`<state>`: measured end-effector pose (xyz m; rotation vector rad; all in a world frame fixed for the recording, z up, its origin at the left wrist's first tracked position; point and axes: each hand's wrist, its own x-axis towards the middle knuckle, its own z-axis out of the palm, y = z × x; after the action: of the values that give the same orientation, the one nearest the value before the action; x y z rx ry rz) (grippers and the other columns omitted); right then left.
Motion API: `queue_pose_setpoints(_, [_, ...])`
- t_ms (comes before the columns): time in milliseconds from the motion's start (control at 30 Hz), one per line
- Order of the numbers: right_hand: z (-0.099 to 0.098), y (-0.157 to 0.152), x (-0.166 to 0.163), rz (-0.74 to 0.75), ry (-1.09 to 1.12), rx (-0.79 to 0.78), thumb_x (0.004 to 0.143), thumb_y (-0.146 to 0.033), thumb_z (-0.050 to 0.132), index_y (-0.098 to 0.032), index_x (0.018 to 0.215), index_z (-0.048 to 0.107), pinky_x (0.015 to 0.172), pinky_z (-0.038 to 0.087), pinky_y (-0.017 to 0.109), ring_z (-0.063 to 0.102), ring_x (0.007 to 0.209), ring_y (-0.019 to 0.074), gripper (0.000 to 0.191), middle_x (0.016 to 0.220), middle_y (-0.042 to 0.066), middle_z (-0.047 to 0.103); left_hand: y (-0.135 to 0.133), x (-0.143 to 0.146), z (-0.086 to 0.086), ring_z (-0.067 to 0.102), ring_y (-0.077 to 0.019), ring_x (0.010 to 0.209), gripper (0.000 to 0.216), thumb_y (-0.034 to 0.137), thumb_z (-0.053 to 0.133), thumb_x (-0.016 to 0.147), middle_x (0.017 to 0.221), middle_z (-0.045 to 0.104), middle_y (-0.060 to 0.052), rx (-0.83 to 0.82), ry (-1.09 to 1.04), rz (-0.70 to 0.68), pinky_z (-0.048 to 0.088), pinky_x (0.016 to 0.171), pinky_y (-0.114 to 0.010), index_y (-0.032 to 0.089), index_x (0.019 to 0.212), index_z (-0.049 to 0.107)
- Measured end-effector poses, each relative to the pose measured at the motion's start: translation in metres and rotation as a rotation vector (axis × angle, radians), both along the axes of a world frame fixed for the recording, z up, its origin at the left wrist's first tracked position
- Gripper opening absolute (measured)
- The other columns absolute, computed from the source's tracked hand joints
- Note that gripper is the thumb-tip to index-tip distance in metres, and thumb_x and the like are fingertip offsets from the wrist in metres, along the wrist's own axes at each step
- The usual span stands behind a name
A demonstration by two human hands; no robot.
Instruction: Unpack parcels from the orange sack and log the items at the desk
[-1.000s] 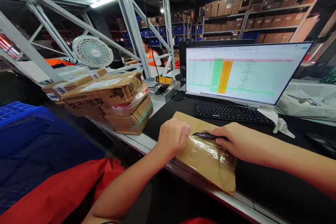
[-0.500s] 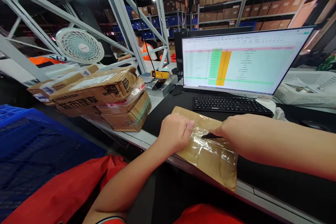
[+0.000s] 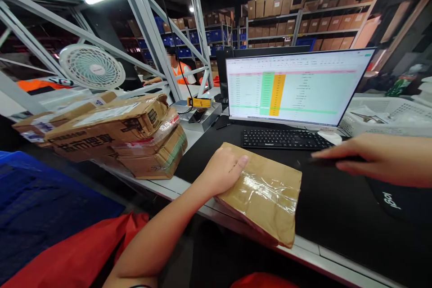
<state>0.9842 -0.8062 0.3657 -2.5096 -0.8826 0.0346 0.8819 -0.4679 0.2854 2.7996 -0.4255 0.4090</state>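
Observation:
A brown cardboard box (image 3: 266,189) with shiny clear tape across its top lies at the desk's front edge, its near corner jutting past the edge. My left hand (image 3: 227,168) grips its left side, thumb on top and the other fingers curled over the edge. Off to the right of the box, above the black desk mat, my right hand (image 3: 367,157) is closed around a dark, slim box cutter (image 3: 324,160). Motion smears the cutter, so its blade is not distinct. The cutter is apart from the box.
Behind the box stand a black keyboard (image 3: 283,138) and a monitor (image 3: 297,90) with a spreadsheet. Stacked parcels (image 3: 141,139) and a fan (image 3: 92,67) are at left, above a blue crate (image 3: 50,216). A white basket (image 3: 388,117) sits right. A person (image 3: 182,72) sits beyond the frame.
My right hand has lifted the box cutter off the taped top and moved right, away from the box. My left hand keeps its hold on the box. The view has shifted slightly.

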Motion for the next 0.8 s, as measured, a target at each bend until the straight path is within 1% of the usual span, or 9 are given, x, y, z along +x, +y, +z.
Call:
queue_pose_setpoints(33, [-0.003,0.014,0.001,0.035,-0.023,-0.067,0.080,-0.047,0.061,-0.029,0.117,0.074,0.091,0.052,0.042,0.070,0.102,0.0238,0.043,0.113,0.003,0.075,-0.001,0.001,0.001,0.051,-0.0193,0.066,0.063,0.045,0.019,0.104,0.062,0.059,-0.005,0.012,0.005,0.007,0.033,0.069,-0.035,0.020,0.056,0.049])
queue_pose_setpoints(100, [-0.019,0.048,-0.002,-0.014,-0.146,-0.084,0.089,-0.047,0.054,-0.025,0.137,0.062,0.100,0.049,0.047,0.066,0.112,0.0284,0.053,0.128,0.009,0.068,-0.003,0.002,0.002,0.052,-0.0193,0.065,0.064,0.047,0.020,0.104,0.062,0.061,-0.006,0.027,0.022,0.026,0.032,0.069,-0.035,0.020,0.055,0.051])
queue_pose_setpoints(200, [-0.052,0.100,-0.014,-0.027,-0.161,-0.115,0.093,-0.052,0.050,-0.017,0.151,0.043,0.094,0.052,0.047,0.065,0.110,0.0316,0.069,0.135,0.016,0.062,-0.003,0.003,0.002,0.051,-0.0182,0.062,0.063,0.050,0.022,0.102,0.062,0.061,-0.006,0.029,0.071,0.053,0.032,0.066,-0.034,0.020,0.054,0.049])
queue_pose_setpoints(233, [-0.061,0.113,-0.018,-0.004,-0.143,-0.152,0.095,-0.053,0.047,-0.017,0.151,0.043,0.092,0.053,0.047,0.065,0.109,0.0324,0.067,0.134,0.017,0.062,-0.002,0.003,0.002,0.051,-0.0181,0.061,0.062,0.051,0.023,0.101,0.061,0.061,-0.006,0.028,0.082,0.040,0.031,0.066,-0.034,0.020,0.053,0.048])
queue_pose_setpoints(300, [-0.073,0.128,-0.022,0.044,-0.099,-0.219,0.099,-0.053,0.036,-0.017,0.144,0.051,0.091,0.051,0.049,0.065,0.108,0.0346,0.059,0.128,0.018,0.065,0.001,0.003,0.002,0.050,-0.0181,0.062,0.060,0.051,0.023,0.100,0.059,0.059,-0.005,0.027,0.069,-0.042,0.032,0.067,-0.034,0.020,0.052,0.045])
queue_pose_setpoints(400, [-0.078,0.131,-0.019,0.097,0.015,-0.250,0.101,-0.053,0.027,-0.017,0.132,0.062,0.091,0.048,0.052,0.065,0.108,0.0376,0.059,0.122,0.020,0.067,0.007,0.003,0.002,0.049,-0.0181,0.062,0.058,0.047,0.021,0.100,0.057,0.056,-0.003,0.019,-0.057,-0.200,0.032,0.067,-0.034,0.021,0.053,0.043])
queue_pose_setpoints(567, [-0.075,0.124,-0.004,0.122,0.130,-0.236,0.098,-0.063,0.027,-0.024,0.130,0.064,0.089,0.050,0.045,0.065,0.111,0.0333,0.062,0.126,0.013,0.068,0.012,0.007,-0.001,0.046,-0.0173,0.061,0.050,0.033,0.024,0.101,0.059,0.054,-0.002,-0.001,-0.291,-0.244,0.030,0.065,-0.034,0.020,0.056,0.043])
queue_pose_setpoints(700, [-0.075,0.126,0.000,0.127,0.160,-0.197,0.098,-0.063,0.028,-0.024,0.129,0.065,0.090,0.050,0.047,0.064,0.113,0.0344,0.062,0.129,0.012,0.067,0.013,0.000,-0.003,0.042,-0.0203,0.061,0.048,0.038,0.026,0.100,0.057,0.049,-0.003,0.019,-0.483,-0.203,0.029,0.065,-0.037,0.022,0.058,0.042])
queue_pose_setpoints(800, [-0.077,0.125,-0.001,0.114,0.157,-0.158,0.097,-0.062,0.030,-0.022,0.127,0.066,0.090,0.050,0.048,0.064,0.113,0.0361,0.061,0.127,0.014,0.068,0.031,-0.022,-0.017,0.046,-0.0240,0.065,0.045,0.045,0.035,0.096,0.066,0.059,-0.007,0.028,-0.555,-0.075,0.032,0.068,-0.041,0.024,0.061,0.052])
